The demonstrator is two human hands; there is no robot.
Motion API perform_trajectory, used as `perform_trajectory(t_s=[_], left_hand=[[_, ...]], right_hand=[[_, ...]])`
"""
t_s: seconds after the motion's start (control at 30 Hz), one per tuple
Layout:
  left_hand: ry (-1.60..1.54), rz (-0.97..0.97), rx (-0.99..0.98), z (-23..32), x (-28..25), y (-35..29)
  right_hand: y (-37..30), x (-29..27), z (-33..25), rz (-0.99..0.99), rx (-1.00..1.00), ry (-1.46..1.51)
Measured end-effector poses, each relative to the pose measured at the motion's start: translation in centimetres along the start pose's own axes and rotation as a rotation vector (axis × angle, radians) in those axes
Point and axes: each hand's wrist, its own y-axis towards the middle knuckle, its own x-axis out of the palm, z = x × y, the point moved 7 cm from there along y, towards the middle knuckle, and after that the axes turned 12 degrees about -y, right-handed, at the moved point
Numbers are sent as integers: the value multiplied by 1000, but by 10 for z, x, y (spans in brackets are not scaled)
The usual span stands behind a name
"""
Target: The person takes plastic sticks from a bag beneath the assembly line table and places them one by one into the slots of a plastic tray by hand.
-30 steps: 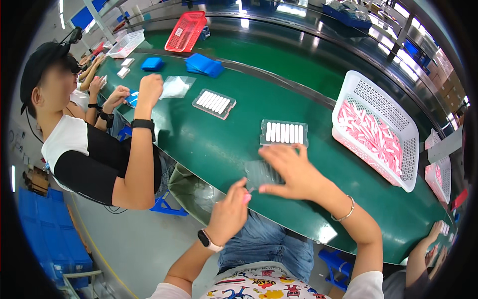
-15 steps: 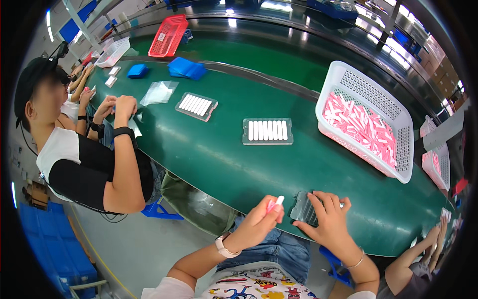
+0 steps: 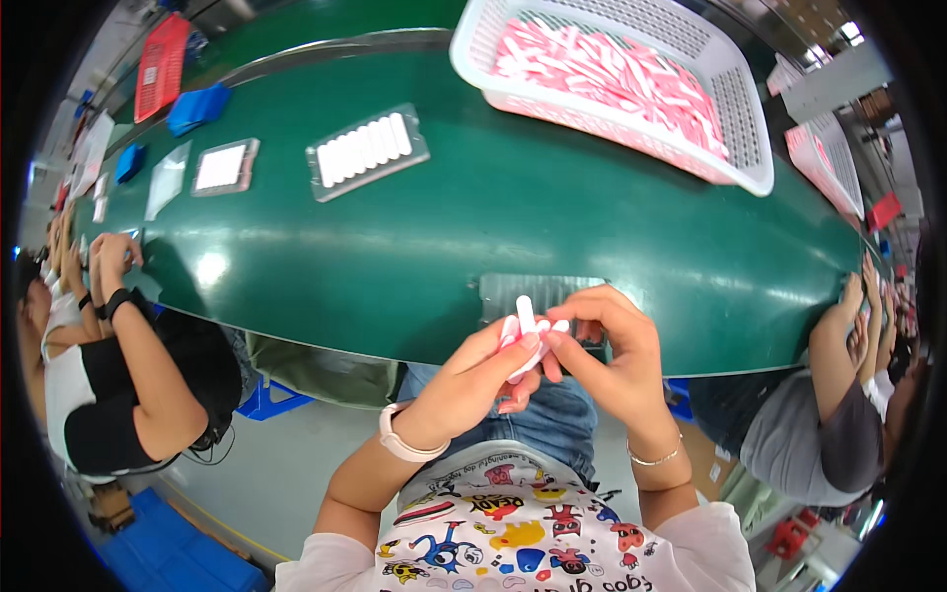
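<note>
Several slim pink-and-white sticks [image 3: 525,314] are bunched in my left hand [image 3: 472,371], their white ends poking past the fingers. My right hand [image 3: 619,357] meets it from the right, thumb and fingers pinched at the white end of one stick. Just behind both hands, near the table's front edge, a clear plastic tray [image 3: 501,289] with moulded slots lies flat, partly covered by my right hand. Farther left sits a clear tray [image 3: 326,187] filled with a row of white sticks, and beyond it a second filled tray [image 3: 249,176].
A white basket [image 3: 592,113] heaped with pink-and-white sticks stands at the back of the green table [image 3: 395,247]. Blue pieces [image 3: 197,109], a clear bag [image 3: 168,183] and a red basket [image 3: 161,69] are at far left. Co-workers sit on both sides.
My right hand has come off the clear tray and over to the sticks in my left hand. The view has swung, so the table's things appear farther left and higher.
</note>
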Motion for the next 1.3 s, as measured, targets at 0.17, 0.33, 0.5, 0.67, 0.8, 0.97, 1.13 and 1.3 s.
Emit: perform_trajectory(t_s=[0.17,0.33,0.5,0.67,0.8,0.97,1.13,1.3], left_hand=[[176,7,47,-5,1,7],[289,-30,126,-1,6,11],[144,17,132,4,2,14],[176,-16,120,5,6,16],[170,-36,126,7,13,17],[322,38,128,1,12,16],[395,84,105,-9,13,13],[634,133,324,-1,11,10]], right_hand=[[-8,-7,23,42,118,153],[-13,-18,11,130,-106,30],[-37,-40,-23,371,-668,-426],[-50,-30,-24,273,-829,-659],[-45,-32,-23,270,-819,-583],[-16,-51,26,264,-144,-178],[7,-44,48,86,-37,-311],[12,-41,41,45,-62,-439]])
